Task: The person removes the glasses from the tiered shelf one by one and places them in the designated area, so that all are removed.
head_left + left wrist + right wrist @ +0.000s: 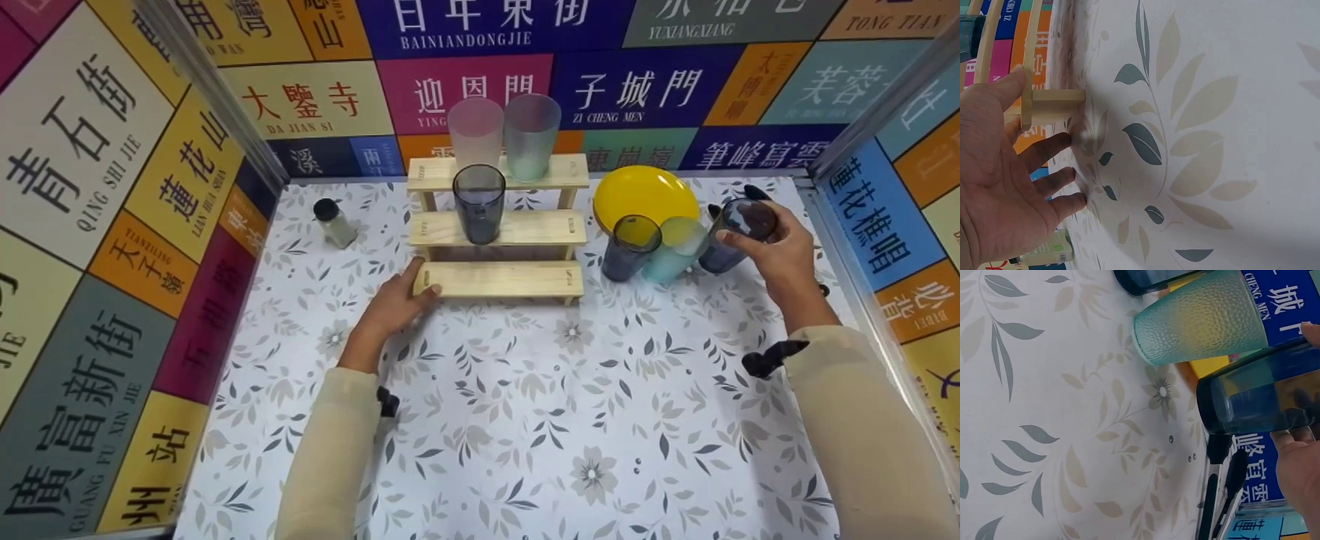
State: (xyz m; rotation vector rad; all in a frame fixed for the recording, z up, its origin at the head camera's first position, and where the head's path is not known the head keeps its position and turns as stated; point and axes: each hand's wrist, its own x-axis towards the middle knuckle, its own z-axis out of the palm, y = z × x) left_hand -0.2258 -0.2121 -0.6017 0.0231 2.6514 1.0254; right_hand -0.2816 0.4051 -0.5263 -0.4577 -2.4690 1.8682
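Observation:
My left hand [401, 300] holds the left end of the lowest step of a three-tier wooden rack [502, 279]; in the left wrist view the thumb lies against the board and the other fingers spread out. On the rack's middle step stands a dark grey cup [480, 206]. Two frosted cups, one pinkish [476, 127] and one pale green [532, 139], occupy the top step. With my right hand [784, 251] I grip a dark blue-grey cup [1261, 394], tilted, at the right. Beside it are a textured green cup [1199, 320] and another dark cup [631, 249].
A yellow plate [645, 191] lies behind the cups on the right. Black-tipped tongs [1219, 455] rest near the right wall. At the left stands a small black-capped shaker bottle [335, 223]. Printed panels [465, 82] enclose the patterned tabletop [487, 450].

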